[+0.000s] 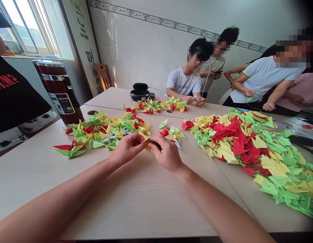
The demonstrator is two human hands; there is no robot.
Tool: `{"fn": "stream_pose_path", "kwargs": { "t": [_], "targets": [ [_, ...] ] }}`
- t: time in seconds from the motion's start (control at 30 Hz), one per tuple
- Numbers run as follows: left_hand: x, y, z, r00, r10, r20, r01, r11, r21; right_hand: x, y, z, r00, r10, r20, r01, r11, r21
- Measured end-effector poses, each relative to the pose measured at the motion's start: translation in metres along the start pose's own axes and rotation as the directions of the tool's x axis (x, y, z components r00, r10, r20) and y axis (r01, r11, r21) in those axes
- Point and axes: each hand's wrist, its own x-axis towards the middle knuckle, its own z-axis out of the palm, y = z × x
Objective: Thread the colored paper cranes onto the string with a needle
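Over table (136,202): L hand (127,148) + R hand (166,156) pinch yellow paper (147,147).

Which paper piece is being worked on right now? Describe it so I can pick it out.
On the pale wooden table, look between the heap of folded paper at left and the small cluster. The yellow paper piece sits pinched between the left hand and right hand, the only one off the table.

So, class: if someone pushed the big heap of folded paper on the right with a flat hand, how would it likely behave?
The heap of folded paper would probably slide and scatter, since its pieces lie loose and overlapping on the smooth table. It looks light: thin coloured paper. The pointed folds would likely crush or bend under firm pressure.
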Motion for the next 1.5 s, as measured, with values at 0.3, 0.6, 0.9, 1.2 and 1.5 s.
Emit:
{"fn": "stream_pose_path", "kwargs": {
  "t": [0.3, 0.6, 0.9, 1.2, 1.5],
  "targets": [
    [0.001, 0.000, 0.000, 1.000, -0.010, -0.011, 0.010, 1.000, 0.021, 0.001, 0.003, 0.000, 1.000, 0.002, 0.010, -0.002, 1.000, 0.001],
    [0.001, -0.004, 0.000, 1.000, 0.011, -0.006, -0.010, 0.999, 0.046, -0.001, -0.003, 0.002, 0.990, 0.008, -0.138, 0.022, 0.976, 0.216],
    [0.002, 0.000, -0.007, 0.980, 0.181, -0.079, -0.142, 0.923, 0.357, 0.012, 0.022, -0.007, 0.969, 0.091, -0.232, -0.053, 0.985, 0.165],
    [0.016, -0.002, -0.036, 0.889, 0.452, -0.078, -0.208, 0.550, 0.809, 0.024, 0.075, -0.019, 0.862, 0.335, -0.380, -0.270, 0.939, 0.216],
    [0.015, -0.003, -0.053, 0.958, 0.226, -0.175, 0.109, 0.277, 0.955, 0.016, 0.045, -0.010, 0.930, 0.086, -0.359, -0.051, 0.993, 0.107]
  ]
}}
